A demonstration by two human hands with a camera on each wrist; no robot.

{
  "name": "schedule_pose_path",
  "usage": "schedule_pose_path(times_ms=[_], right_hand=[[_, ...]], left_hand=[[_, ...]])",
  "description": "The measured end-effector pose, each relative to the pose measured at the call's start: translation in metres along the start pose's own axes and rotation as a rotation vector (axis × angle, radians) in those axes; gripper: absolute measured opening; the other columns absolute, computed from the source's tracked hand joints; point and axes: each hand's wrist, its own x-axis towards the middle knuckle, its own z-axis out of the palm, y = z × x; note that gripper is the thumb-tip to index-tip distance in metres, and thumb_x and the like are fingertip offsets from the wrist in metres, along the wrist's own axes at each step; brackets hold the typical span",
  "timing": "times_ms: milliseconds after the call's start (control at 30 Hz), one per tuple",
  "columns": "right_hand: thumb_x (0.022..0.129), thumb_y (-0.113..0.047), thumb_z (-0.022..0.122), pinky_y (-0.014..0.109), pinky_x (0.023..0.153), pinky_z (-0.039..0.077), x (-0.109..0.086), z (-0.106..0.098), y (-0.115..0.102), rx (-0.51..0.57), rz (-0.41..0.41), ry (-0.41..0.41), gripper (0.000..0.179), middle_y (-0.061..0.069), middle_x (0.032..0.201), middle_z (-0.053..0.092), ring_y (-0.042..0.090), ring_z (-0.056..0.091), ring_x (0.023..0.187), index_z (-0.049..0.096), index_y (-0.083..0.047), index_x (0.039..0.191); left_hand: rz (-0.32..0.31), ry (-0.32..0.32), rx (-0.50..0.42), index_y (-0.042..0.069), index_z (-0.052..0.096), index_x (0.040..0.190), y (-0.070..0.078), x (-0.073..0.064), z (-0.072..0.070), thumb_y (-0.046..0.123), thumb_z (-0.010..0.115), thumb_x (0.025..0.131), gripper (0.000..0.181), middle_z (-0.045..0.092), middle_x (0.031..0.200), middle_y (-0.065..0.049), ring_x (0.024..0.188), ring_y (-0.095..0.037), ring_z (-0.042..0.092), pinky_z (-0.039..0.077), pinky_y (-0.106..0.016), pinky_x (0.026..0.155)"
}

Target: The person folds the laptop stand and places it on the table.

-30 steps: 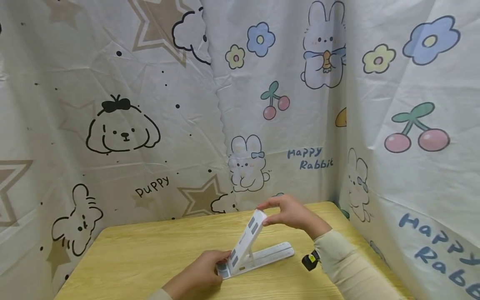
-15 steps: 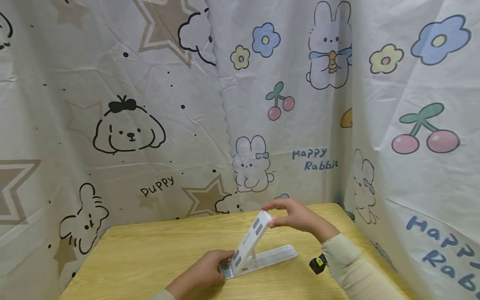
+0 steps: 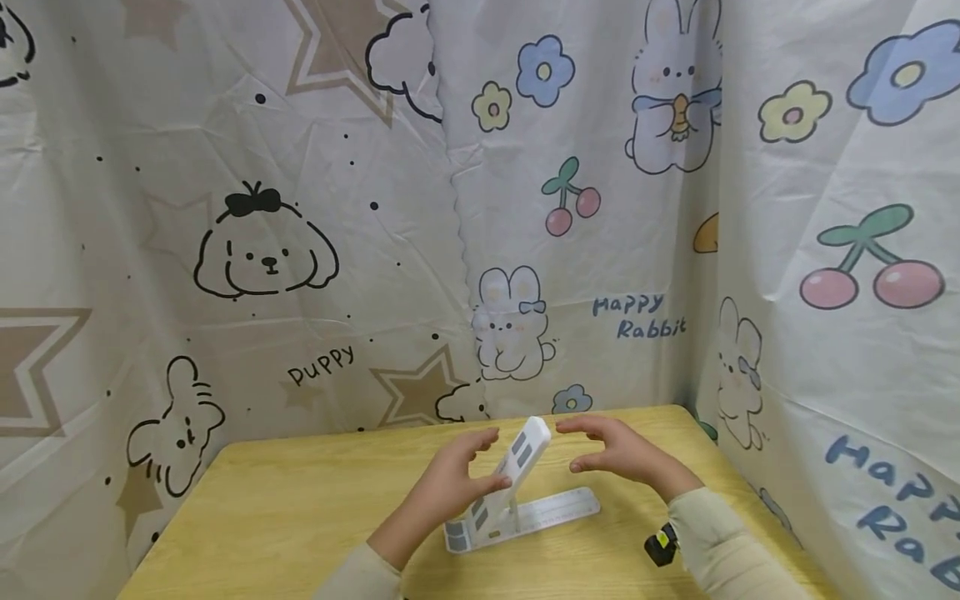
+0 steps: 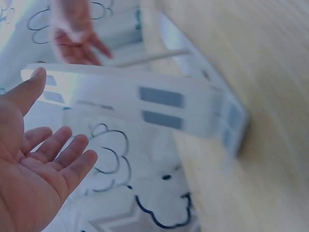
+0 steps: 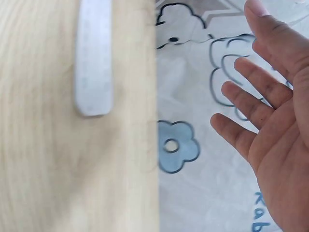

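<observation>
A white folding stand (image 3: 501, 490) with grey pads stands on the table, its upper panel (image 4: 116, 96) tilted up and propped by a thin strut over the long base (image 3: 558, 507). My left hand (image 3: 444, 479) is at the panel's left side with fingers spread; its thumb overlaps the panel, and whether it touches I cannot tell. To the right of the panel's top, my right hand (image 3: 630, 450) hangs apart from it, fingers loosely bent and holding nothing. In the right wrist view the base's rounded end (image 5: 94, 96) lies below the open palm.
The wooden table (image 3: 315, 500) carries the stand. Printed cloth curtains (image 3: 300, 208) hang behind it and along its right side. A small black box (image 3: 660, 546) with a yellow-green label sits by the right cuff.
My left hand has let go of the stand's hinge end and risen beside the panel. My right hand has released the panel's top and drawn off right. The panel stays tilted.
</observation>
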Motion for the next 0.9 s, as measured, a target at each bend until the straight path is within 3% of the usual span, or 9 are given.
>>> schedule_pose_path(times_ms=[200, 333, 567, 767, 900], right_hand=[[0.087, -0.038, 0.082, 0.071, 0.114, 0.033, -0.004, 0.009, 0.020, 0.009, 0.038, -0.048, 0.055, 0.004, 0.150, 0.056, 0.040, 0.044, 0.142, 0.064, -0.025, 0.137], [0.087, -0.028, 0.083, 0.074, 0.113, 0.031, -0.007, 0.015, 0.031, 0.031, 0.053, -0.070, 0.051, 0.009, 0.151, 0.055, 0.044, 0.042, 0.143, 0.066, -0.021, 0.135], [0.085, -0.019, 0.084, 0.073, 0.116, 0.025, -0.009, 0.028, 0.051, 0.075, 0.070, -0.141, 0.057, 0.018, 0.155, 0.048, 0.049, 0.035, 0.145, 0.064, -0.006, 0.136], [0.081, -0.017, 0.086, 0.069, 0.118, 0.025, -0.015, 0.036, 0.059, 0.054, 0.119, -0.185, 0.056, 0.016, 0.155, 0.049, 0.047, 0.035, 0.147, 0.068, -0.007, 0.133], [0.081, -0.014, 0.086, 0.068, 0.118, 0.026, -0.021, 0.035, 0.061, 0.004, 0.122, -0.189, 0.045, 0.012, 0.155, 0.050, 0.046, 0.034, 0.148, 0.073, -0.013, 0.125]], left_hand=[[0.039, 0.054, -0.023, 0.012, 0.057, 0.146, 0.026, 0.016, 0.003, 0.040, 0.083, 0.086, 0.071, 0.063, 0.141, -0.005, 0.125, -0.026, 0.062, 0.055, -0.044, 0.104], [0.071, 0.074, -0.050, 0.011, 0.058, 0.144, 0.037, 0.024, 0.008, 0.037, 0.084, 0.086, 0.070, 0.062, 0.142, -0.006, 0.124, -0.024, 0.062, 0.055, -0.042, 0.103], [0.011, 0.110, -0.108, 0.010, 0.060, 0.143, 0.042, 0.032, 0.017, 0.033, 0.085, 0.085, 0.067, 0.065, 0.134, -0.008, 0.117, -0.027, 0.065, 0.057, -0.045, 0.099], [-0.015, 0.119, -0.150, 0.007, 0.064, 0.137, 0.042, 0.035, 0.024, 0.027, 0.086, 0.085, 0.060, 0.067, 0.125, -0.007, 0.106, -0.022, 0.069, 0.062, -0.030, 0.085], [0.003, 0.125, -0.159, 0.008, 0.067, 0.133, 0.044, 0.037, 0.028, 0.026, 0.085, 0.085, 0.054, 0.067, 0.118, -0.005, 0.102, -0.018, 0.069, 0.062, -0.027, 0.082]])
